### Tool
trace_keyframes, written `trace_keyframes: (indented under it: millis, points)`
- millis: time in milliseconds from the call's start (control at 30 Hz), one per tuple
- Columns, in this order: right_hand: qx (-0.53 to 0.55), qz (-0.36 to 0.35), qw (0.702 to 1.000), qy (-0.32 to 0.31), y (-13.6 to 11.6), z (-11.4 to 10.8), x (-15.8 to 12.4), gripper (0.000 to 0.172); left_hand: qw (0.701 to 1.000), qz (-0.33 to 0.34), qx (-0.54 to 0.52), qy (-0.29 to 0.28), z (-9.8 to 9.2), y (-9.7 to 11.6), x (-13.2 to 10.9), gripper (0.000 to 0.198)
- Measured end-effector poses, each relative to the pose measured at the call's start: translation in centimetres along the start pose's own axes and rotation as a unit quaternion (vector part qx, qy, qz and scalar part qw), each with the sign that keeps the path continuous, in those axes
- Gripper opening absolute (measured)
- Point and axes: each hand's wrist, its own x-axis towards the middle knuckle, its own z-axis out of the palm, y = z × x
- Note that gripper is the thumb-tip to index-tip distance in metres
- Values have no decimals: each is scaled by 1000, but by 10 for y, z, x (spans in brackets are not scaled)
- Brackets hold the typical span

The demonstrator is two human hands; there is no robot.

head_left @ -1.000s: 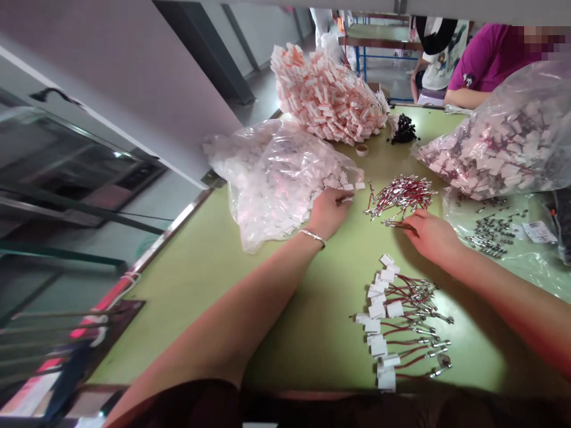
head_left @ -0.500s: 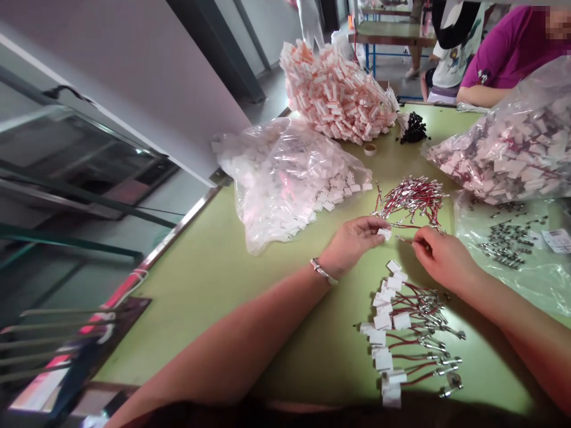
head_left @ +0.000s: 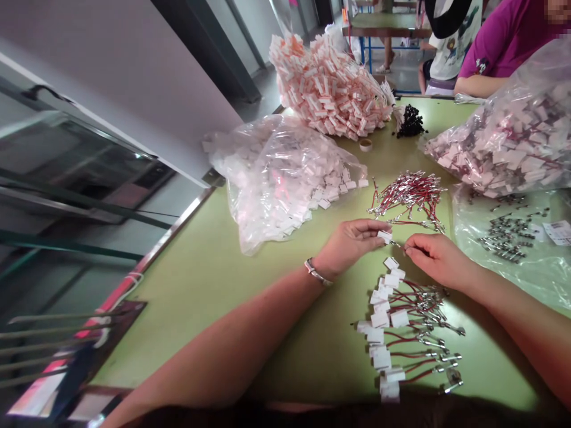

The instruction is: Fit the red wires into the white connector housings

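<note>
My left hand [head_left: 352, 242] pinches a small white plastic connector housing [head_left: 385, 237] between thumb and fingers. Facing it, my right hand [head_left: 435, 257] is closed on a short wire with a metal terminal [head_left: 397, 243], whose tip is at the housing's right side; whether it has entered cannot be made out. Just beyond both hands lies a pile of red wires with metal ends [head_left: 408, 193]. Nearer to me, several white housings with red wires and glass-fuse-like metal ends [head_left: 381, 358] lie in a column on the green table [head_left: 187, 309].
A clear bag of white housings [head_left: 267, 184] lies left, behind it a heap of pale pink-white parts [head_left: 330, 89]. Black-tipped pieces [head_left: 410, 121] and a tape roll [head_left: 366, 145] are at the back. Right are another full bag [head_left: 508, 142] and loose fuse-like parts [head_left: 506, 238]. A person in purple [head_left: 502, 44] sits opposite.
My right hand has moved left, bringing the wire's terminal from a small gap away up to the white housing. My left hand stays nearly in place. The whole view has shifted slightly.
</note>
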Motion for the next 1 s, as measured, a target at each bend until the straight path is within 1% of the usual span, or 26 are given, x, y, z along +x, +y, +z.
trace_keyframes:
  millis: [67,167,267,367,433,567,767,933,1000]
  points:
    - [70,14,997,-27,-1,-2,1,19,999,11,29,-6,0,2,0,22]
    - [157,63,984,-62,-2,-4,0,19,998,31,55,-31,0,4,0,19]
    - [195,89,974,-68,-2,-5,0,20,999,2,25,-33,-2,2,1,24]
    - [200,85,975,-51,0,-4,0,18,998,-45,-19,-33,-3,0,1,27]
    - [194,87,976,-46,1,-2,0,17,996,-57,-41,-47,-1,-1,1,27]
    - [198,92,974,-51,2,-1,0,16,995,-52,-64,-54,1,-1,1,27]
    - [199,115,972,-47,-1,-3,-1,16,993,-61,-72,-76,-3,-1,0,26]
    - [175,150,972,-52,6,0,0,16,994,-53,-39,-89,-2,2,-1,27]
    - [172,148,972,-54,7,0,1,16,993,-56,-20,-99,0,4,-1,27]
